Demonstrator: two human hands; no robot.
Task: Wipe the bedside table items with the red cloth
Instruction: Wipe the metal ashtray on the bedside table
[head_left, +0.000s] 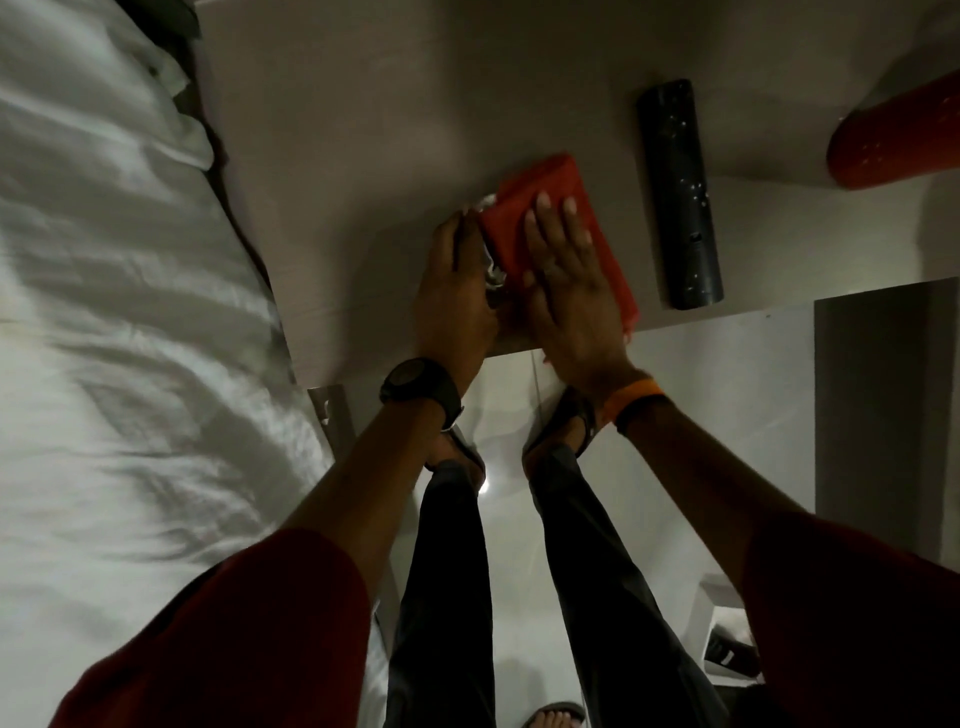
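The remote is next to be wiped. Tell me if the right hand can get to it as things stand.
Probably yes. The remote lies in the open on the bedside table, just right of the red cloth that the right hand presses flat, and nothing lies between them. The left hand is on the far side.

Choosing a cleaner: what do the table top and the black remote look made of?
Bedside table: seemingly laminate or painted board, pale, matte, faint linear grain, sharp front edge. Remote control: likely hard plastic, black, slightly glossy, with small light specks that could be dust or markings.
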